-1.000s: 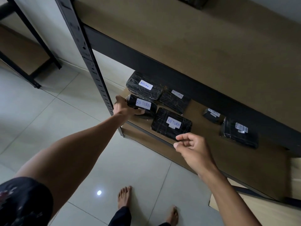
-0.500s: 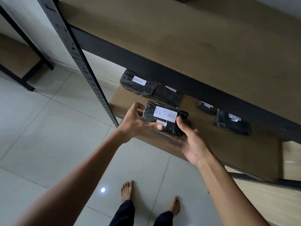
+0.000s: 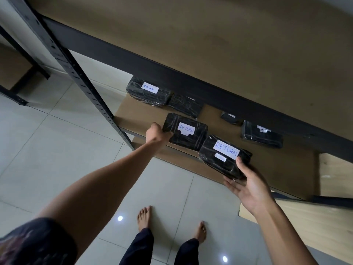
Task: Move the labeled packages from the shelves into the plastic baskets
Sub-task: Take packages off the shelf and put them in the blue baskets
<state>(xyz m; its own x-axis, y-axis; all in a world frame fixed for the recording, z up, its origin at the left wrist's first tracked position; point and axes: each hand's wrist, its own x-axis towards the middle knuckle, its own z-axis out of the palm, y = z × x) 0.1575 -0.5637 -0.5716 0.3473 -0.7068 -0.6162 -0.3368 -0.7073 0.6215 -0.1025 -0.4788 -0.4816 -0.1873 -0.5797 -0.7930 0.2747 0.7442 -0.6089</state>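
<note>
My right hand (image 3: 248, 186) holds a black wrapped package (image 3: 223, 157) with a white RETURN label, lifted in front of the lower shelf (image 3: 139, 113). My left hand (image 3: 157, 133) grips the left end of a second RETURN package (image 3: 188, 133) that lies on the shelf's front edge. Further back on that shelf lie another RETURN package (image 3: 148, 92), a black package (image 3: 185, 106) beside it, a small one (image 3: 230, 118) and a larger one (image 3: 261, 133) at the right. No basket is in view.
A black perforated upright post (image 3: 76, 77) stands left of my left arm. The upper shelf board (image 3: 210, 44) overhangs the lower one. White tiled floor (image 3: 47, 142) and my bare feet lie below. A second rack (image 3: 15, 73) stands at the far left.
The package that both hands held has passed into my right hand alone and moved right. My left hand has reached forward and taken hold of the package on the shelf's front edge.
</note>
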